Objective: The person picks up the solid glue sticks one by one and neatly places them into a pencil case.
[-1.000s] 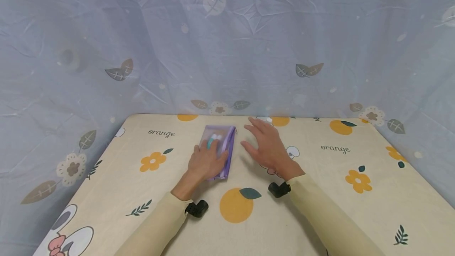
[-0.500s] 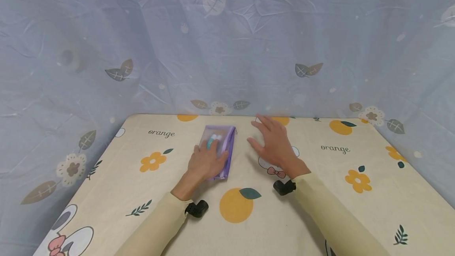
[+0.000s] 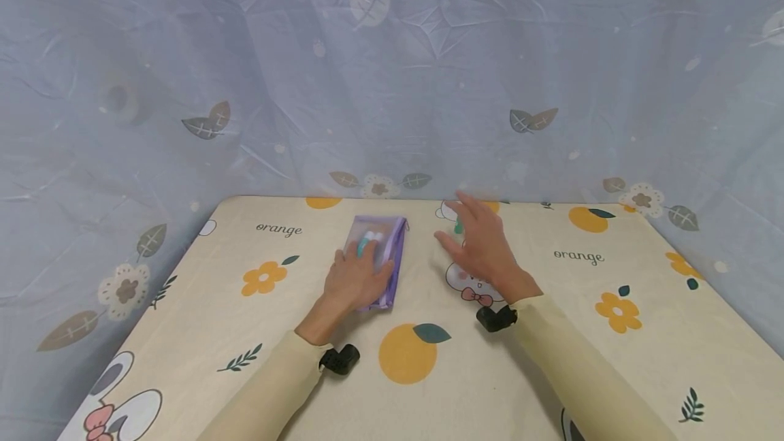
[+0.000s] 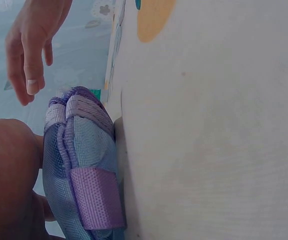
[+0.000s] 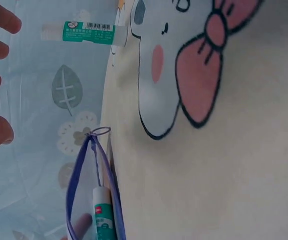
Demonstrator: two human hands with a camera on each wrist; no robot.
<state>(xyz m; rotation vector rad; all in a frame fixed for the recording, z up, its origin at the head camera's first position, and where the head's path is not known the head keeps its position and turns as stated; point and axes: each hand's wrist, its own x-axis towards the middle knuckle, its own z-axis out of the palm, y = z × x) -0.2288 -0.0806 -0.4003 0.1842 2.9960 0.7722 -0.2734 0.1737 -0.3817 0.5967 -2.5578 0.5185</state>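
A see-through pencil pouch [image 3: 395, 257] with purple trim lies on the table, its zipper side gaping to the right. My left hand [image 3: 355, 281] rests flat on top of it, fingers spread. Inside are glue sticks [image 3: 364, 243]; one with a green label, a glue stick [image 5: 103, 220], shows through the pouch's mouth in the right wrist view. Another green-and-white glue stick [image 5: 89, 33] stands upright on the table, mostly hidden behind my right hand [image 3: 484, 237] in the head view. That hand hovers above the table with fingers apart, holding nothing.
A cream tablecloth [image 3: 465, 386] printed with oranges, flowers and rabbits covers the table. A blue-grey patterned curtain [image 3: 392, 87] hangs directly behind the table's far edge.
My right hand has drifted to the right and slightly farther off, away from the pouch, uncovering part of the standing glue stick. The left hand and the pouch stay put.
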